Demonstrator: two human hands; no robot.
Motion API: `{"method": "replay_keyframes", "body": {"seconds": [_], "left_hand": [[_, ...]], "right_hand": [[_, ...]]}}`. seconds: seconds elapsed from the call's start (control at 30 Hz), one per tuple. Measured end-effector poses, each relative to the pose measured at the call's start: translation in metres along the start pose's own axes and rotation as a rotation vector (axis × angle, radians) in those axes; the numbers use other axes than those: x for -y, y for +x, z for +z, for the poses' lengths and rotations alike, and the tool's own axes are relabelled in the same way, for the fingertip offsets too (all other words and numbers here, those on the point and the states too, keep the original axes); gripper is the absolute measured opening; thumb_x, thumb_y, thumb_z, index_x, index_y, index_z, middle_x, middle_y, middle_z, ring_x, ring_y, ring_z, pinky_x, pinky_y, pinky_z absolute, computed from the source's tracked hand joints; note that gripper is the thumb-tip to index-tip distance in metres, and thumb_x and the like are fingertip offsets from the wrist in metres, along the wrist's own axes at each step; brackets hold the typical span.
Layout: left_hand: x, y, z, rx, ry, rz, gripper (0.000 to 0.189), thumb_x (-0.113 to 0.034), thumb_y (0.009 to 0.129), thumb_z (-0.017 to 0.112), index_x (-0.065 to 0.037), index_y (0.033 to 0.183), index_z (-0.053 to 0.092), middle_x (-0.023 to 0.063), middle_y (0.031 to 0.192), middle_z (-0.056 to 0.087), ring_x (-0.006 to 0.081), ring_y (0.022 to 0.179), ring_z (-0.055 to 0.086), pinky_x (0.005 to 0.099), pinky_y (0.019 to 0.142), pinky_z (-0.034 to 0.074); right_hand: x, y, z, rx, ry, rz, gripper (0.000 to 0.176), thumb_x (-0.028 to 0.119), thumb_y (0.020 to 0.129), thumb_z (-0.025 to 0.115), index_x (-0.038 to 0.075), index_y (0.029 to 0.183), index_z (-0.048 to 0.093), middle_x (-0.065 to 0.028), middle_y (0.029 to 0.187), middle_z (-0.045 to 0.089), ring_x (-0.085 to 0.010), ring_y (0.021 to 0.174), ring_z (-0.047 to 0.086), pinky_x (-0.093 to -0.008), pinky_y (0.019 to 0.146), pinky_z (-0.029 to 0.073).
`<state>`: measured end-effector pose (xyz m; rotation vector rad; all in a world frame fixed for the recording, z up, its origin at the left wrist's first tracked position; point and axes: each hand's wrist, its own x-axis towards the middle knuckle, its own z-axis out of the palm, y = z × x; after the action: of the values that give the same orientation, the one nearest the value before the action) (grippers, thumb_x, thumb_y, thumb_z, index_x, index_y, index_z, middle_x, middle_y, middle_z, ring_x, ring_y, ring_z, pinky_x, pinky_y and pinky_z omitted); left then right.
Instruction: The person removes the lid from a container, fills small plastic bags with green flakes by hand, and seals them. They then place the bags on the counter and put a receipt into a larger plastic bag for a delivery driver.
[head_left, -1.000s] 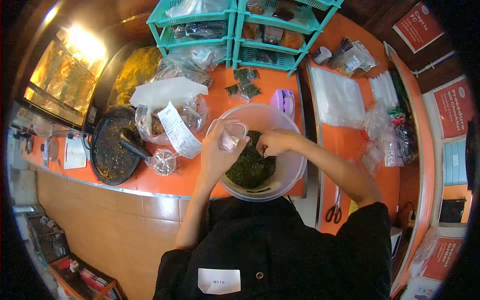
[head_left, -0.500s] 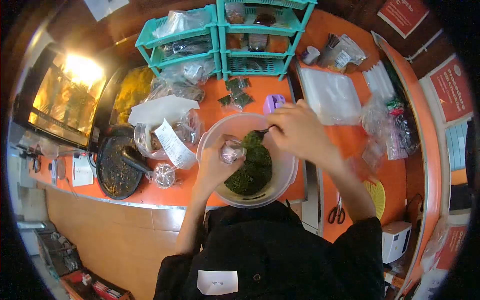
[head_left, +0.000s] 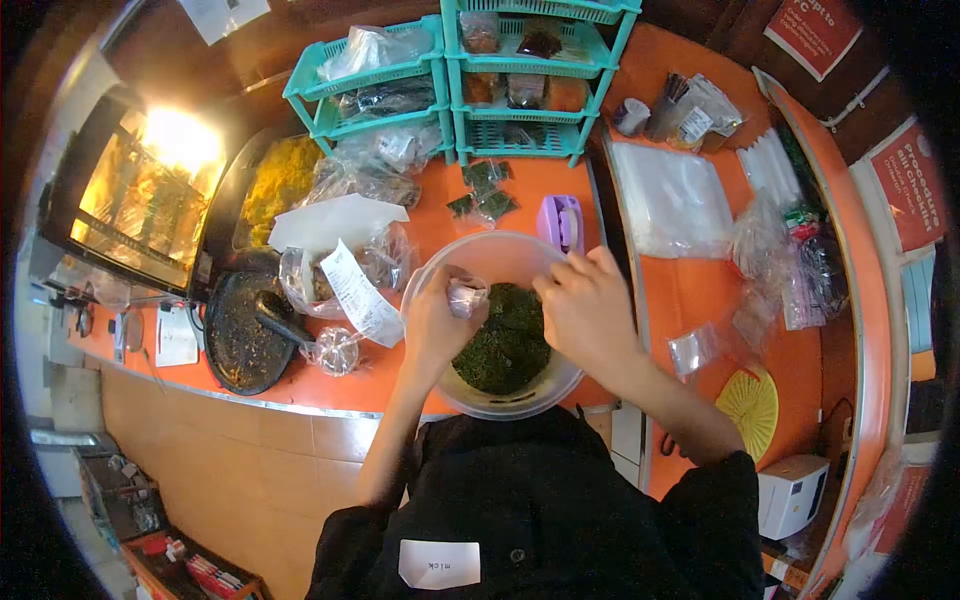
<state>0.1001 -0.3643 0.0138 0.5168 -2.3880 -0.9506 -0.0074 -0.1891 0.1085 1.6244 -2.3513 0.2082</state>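
Observation:
A round translucent tub (head_left: 470,398) stands at the counter's front edge with dark green chopped leaves (head_left: 505,345) inside. My left hand (head_left: 437,318) is closed round a small clear plastic bag (head_left: 467,297) over the tub's left part. Over the right part of the tub is my right hand (head_left: 590,305), its fingers curled together; what they hold, if anything, is hidden. Just behind the tub's right rim sits a purple tape dispenser (head_left: 560,224). Small clear packets with green contents (head_left: 487,190) lie behind the tub.
Teal racks (head_left: 515,135) stand at the back. A stone mortar (head_left: 240,345) and a bag with a paper receipt (head_left: 360,295) are on the left. To the right are a stack of clear bags (head_left: 672,200), a yellow fan-shaped item (head_left: 750,410) and a white box (head_left: 792,495).
My right hand has moved slightly down and right, and the dark utensil seen by its fingers is no longer visible. The camera view has shifted a little.

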Motion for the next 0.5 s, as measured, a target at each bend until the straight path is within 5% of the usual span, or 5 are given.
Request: {"method": "replay_keyframes", "body": {"seconds": [0.03, 0.07, 0.2, 0.37, 0.5], "left_hand": [[-0.002, 0.001, 0.001, -0.005, -0.045, -0.012, 0.039, -0.019, 0.07, 0.085, -0.004, 0.101, 0.067, 0.0143, 0.098, 0.071, 0.0316, 0.098, 0.066, 0.0396, 0.087, 0.052], [-0.004, 0.003, 0.001, -0.013, -0.088, -0.022, 0.038, -0.021, 0.071, 0.086, -0.004, 0.1, 0.068, 0.0131, 0.097, 0.071, 0.03, 0.098, 0.066, 0.039, 0.088, 0.051], [-0.008, 0.003, -0.002, 0.058, -0.379, -0.11, 0.041, -0.026, 0.072, 0.089, -0.004, 0.101, 0.071, 0.01, 0.097, 0.072, 0.0235, 0.093, 0.065, 0.0369, 0.084, 0.051], [-0.013, -0.011, -0.01, 0.064, -0.725, -0.222, 0.02, -0.013, 0.084, 0.082, -0.002, 0.098, 0.073, 0.0038, 0.09, 0.071, 0.0107, 0.079, 0.061, 0.0275, 0.073, 0.049], [-0.017, -0.017, -0.018, -0.073, -0.707, -0.229, 0.006, -0.004, 0.091, 0.073, 0.0, 0.096, 0.073, 0.0004, 0.082, 0.067, 0.007, 0.076, 0.056, 0.0238, 0.069, 0.045]], "right_hand": [[-0.002, -0.006, 0.014, 0.072, 0.019, -0.003, 0.01, 0.008, 0.072, 0.067, 0.003, 0.081, 0.068, -0.0083, 0.084, 0.064, -0.0251, 0.089, 0.063, -0.0372, 0.08, 0.043], [0.0, -0.009, 0.025, 0.141, 0.075, 0.006, 0.031, 0.015, 0.077, 0.073, 0.004, 0.105, 0.068, -0.0094, 0.091, 0.063, -0.0253, 0.093, 0.063, -0.0374, 0.083, 0.044], [0.018, -0.002, 0.051, -0.187, 0.593, 0.132, 0.038, 0.021, 0.079, 0.079, 0.006, 0.112, 0.067, -0.0091, 0.091, 0.063, -0.0304, 0.092, 0.064, -0.0419, 0.084, 0.047], [0.019, 0.001, 0.068, -0.377, 0.775, 0.183, 0.018, 0.016, 0.089, 0.072, 0.005, 0.103, 0.069, -0.0076, 0.088, 0.067, -0.0275, 0.084, 0.066, -0.0384, 0.081, 0.045], [0.017, 0.001, 0.054, -0.391, 0.834, 0.18, 0.008, 0.013, 0.093, 0.066, 0.006, 0.096, 0.067, -0.0107, 0.089, 0.069, -0.0303, 0.087, 0.067, -0.0399, 0.081, 0.046]]}}
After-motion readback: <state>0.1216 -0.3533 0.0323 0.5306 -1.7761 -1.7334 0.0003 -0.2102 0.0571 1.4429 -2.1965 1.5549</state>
